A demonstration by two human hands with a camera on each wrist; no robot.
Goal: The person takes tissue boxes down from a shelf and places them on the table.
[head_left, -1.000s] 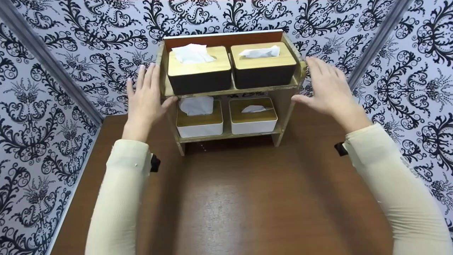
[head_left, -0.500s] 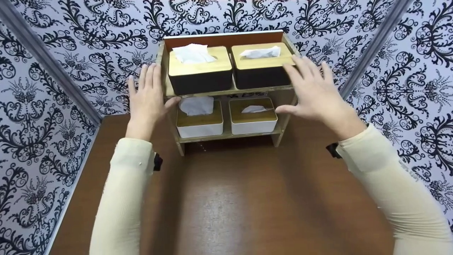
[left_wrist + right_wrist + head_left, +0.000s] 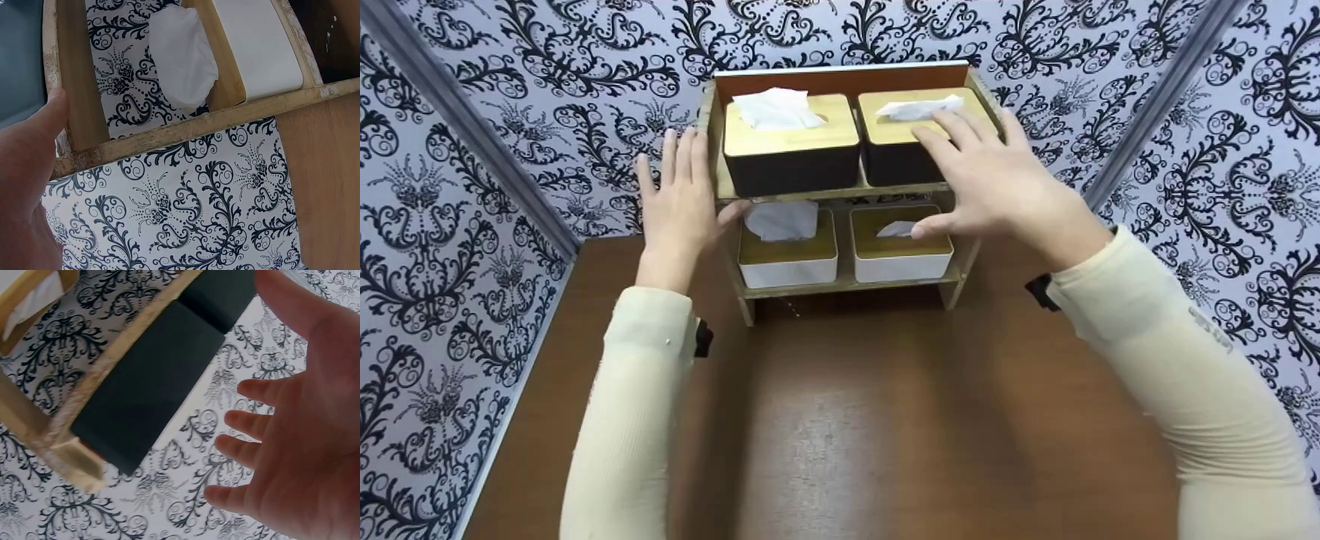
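Observation:
A two-tier wooden shelf [image 3: 844,286] stands at the back of the table. On its top tier are two black tissue boxes with wooden lids, the left one [image 3: 795,171] and the right one [image 3: 886,161]. Two white tissue boxes, left [image 3: 789,274] and right [image 3: 904,268], sit below. My left hand [image 3: 682,199] lies along the shelf's left side, fingers straight; in the left wrist view its thumb [image 3: 50,115] touches the side's front edge. My right hand [image 3: 994,180] hovers, fingers spread, before the right black box, apart from it in the right wrist view.
The brown wooden table [image 3: 840,405] stretches in front of the shelf. Patterned black-and-white walls [image 3: 607,90] enclose the back and both sides. White tissue [image 3: 778,109] sticks up from the box lids.
My right hand has moved left from the shelf's right side to in front of the right black tissue box. The left hand stays at the left side; the view shifts slightly.

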